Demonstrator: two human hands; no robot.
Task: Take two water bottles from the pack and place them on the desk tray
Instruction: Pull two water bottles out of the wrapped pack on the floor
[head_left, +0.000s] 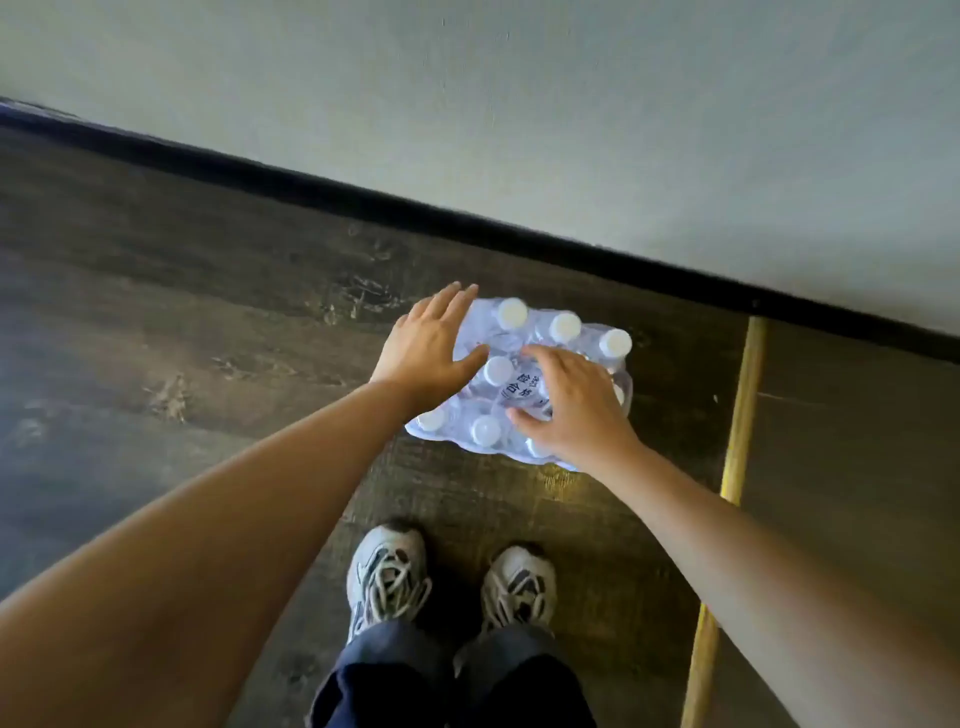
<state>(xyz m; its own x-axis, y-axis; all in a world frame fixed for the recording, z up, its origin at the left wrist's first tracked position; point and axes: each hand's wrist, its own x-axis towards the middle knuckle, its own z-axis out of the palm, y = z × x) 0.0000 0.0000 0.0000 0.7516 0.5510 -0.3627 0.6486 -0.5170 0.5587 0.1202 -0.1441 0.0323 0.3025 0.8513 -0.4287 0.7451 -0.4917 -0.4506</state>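
A shrink-wrapped pack of water bottles stands on the dark floor near the wall, its several white caps showing through the clear film. My left hand lies flat with fingers spread on the pack's left edge. My right hand rests on the pack's top right, fingers curled down onto the film over the bottles and hiding some caps. Neither hand has a bottle lifted out. No desk or tray is in view.
A pale wall with a black skirting board runs diagonally just behind the pack. A yellow strip crosses the floor on the right. My two feet in pale sneakers stand just in front of the pack.
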